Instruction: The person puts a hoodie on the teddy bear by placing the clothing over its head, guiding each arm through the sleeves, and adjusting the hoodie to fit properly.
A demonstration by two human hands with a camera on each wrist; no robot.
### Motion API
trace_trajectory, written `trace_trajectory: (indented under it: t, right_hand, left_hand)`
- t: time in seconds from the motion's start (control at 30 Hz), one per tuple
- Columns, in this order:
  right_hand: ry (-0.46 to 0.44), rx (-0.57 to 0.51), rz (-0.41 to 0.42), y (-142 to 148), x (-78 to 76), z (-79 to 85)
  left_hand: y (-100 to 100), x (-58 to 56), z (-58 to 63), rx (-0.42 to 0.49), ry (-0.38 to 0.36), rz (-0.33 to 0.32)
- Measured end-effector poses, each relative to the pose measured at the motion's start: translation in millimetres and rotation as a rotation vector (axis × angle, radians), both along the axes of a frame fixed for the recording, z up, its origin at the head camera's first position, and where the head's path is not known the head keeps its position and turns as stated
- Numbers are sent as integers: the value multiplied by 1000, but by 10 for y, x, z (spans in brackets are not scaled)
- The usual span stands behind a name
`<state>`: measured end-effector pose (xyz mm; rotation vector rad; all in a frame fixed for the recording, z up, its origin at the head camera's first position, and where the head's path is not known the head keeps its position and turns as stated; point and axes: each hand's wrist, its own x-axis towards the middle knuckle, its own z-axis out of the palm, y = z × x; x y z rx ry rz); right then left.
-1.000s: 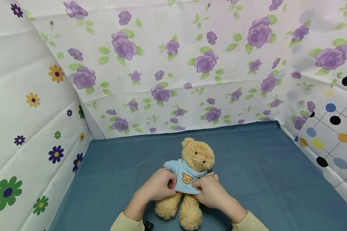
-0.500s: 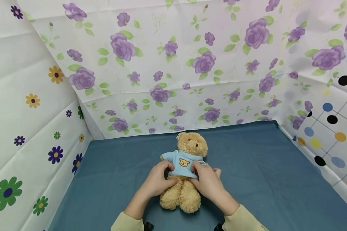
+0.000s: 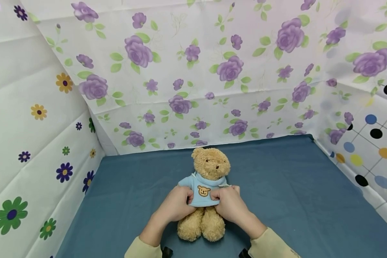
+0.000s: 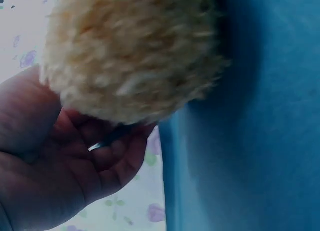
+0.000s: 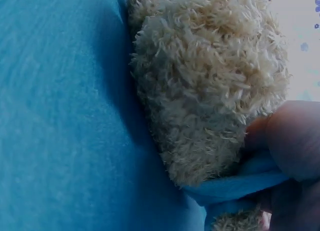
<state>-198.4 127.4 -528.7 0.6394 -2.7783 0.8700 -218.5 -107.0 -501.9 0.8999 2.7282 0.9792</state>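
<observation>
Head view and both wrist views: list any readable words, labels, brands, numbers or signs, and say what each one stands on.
No readable text in any view.
The teddy bear wears a light blue shirt with a small bear-face emblem: a picture, no letters.
The wall sheets carry only flowers, dots and lines.
The wrist views show fur, blue cloth and fingers, with no print.

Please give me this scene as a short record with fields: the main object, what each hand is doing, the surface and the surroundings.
Object: teddy bear, tan plush, sitting upright, wearing a light blue shirt with a small bear badge
Left hand: grips the shirt's lower hem at the bear's side
Right hand: grips the hem on the other side
Surface: blue cloth
Surroundings: floral sheets as walls behind and on both sides
</observation>
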Motion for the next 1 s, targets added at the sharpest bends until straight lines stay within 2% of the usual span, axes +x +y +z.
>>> trace_trajectory:
  t: [0.23,0.3,0.43,0.57,0.77,0.87,0.93,1.0]
  right_hand:
    - [-49,-17,-70,85,-6,113]
    - [-76,-8,-83,111,-3,153]
    - [-130,40,-76,143,-1,195]
    - [-134,109,-59,148,-5,197]
    - [-105,124,-38,138,-5,187]
    - [-114,110,-30,150,-16,184]
    - [-134,100,-30,167,-35,187]
    - [-146,83,-29,186,-53,198]
  left_hand:
    - [-103,10,97,57,-177,-43]
    - [-99,7,103,67,-190,-54]
    - [-67,13,88,63,-169,-69]
    - [-42,58,91,7,-114,-64]
    - [10,151,147,-94,-45,7]
    - [12,180,180,-198,-69,-7]
    - [6,183,191,-262,-109,-23]
    - [1,169,188,-285,-162,-27]
